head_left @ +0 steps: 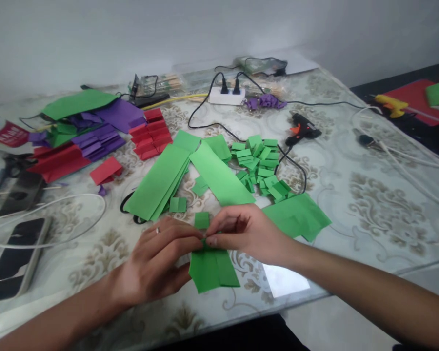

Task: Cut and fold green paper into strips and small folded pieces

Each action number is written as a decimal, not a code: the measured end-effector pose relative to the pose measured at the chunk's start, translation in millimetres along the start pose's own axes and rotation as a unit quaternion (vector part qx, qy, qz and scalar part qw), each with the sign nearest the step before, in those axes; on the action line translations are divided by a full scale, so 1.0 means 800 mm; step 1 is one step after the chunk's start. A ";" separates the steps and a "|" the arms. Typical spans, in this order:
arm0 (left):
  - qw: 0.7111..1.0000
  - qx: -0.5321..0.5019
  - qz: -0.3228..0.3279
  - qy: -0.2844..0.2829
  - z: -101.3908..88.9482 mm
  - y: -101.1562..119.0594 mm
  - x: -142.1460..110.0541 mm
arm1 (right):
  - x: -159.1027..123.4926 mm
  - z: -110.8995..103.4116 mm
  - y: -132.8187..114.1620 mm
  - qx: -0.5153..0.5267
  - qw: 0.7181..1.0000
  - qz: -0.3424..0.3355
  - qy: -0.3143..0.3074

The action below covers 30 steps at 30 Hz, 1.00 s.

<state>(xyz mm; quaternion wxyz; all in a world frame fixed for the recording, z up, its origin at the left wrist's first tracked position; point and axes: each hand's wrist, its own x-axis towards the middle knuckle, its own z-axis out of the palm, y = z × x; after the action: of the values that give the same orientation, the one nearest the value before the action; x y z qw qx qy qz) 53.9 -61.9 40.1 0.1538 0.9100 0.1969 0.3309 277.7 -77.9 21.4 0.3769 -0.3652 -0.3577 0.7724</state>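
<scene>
A creased piece of green paper (214, 270) lies near the table's front edge, between my hands. My left hand (164, 256), with a ring on one finger, pinches its upper edge from the left. From the right, my right hand (237, 231) pinches the same edge, its thumb and fingertips meeting my left fingertips. Just beyond the fingertips shows a small green paper square (201, 220). Another small folded green piece (178, 204) sits beyond my left hand. Long green strips (161, 180) are stacked further back, beside one more strip (221, 173).
A heap of small folded green pieces (259, 163) lies right of centre. Behind it are a black glue gun (303, 129) and its cable, and a white power strip (227, 96). Red folded paper (151, 135), purple paper (98, 141) and a phone (16, 256) occupy the left.
</scene>
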 end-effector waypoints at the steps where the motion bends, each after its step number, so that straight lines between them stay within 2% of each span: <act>1: 1.000 -0.002 0.001 0.000 0.000 -0.001 -0.001 | 0.000 0.000 0.000 0.000 1.000 -0.001 0.002; 6: 1.000 -0.012 0.015 0.000 -0.002 -0.002 -0.001 | -0.004 0.002 0.000 -0.016 1.000 -0.020 0.014; 9: 1.000 -0.017 0.013 0.000 -0.002 0.000 0.000 | -0.009 0.005 -0.002 -0.061 0.996 -0.057 0.034; 17: 0.999 -0.017 0.011 0.045 -0.001 0.005 -0.003 | -0.016 0.009 -0.004 -0.165 0.971 -0.161 0.068; 30: 0.999 0.003 0.035 0.003 -0.007 0.004 -0.001 | -0.021 0.008 -0.006 -0.215 0.948 -0.225 0.069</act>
<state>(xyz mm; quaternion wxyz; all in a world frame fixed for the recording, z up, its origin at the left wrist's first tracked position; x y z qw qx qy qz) 50.1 -64.4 45.4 0.1392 0.9157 0.1665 0.3383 281.4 -91.6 33.7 0.4769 -0.4003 -0.5613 0.5452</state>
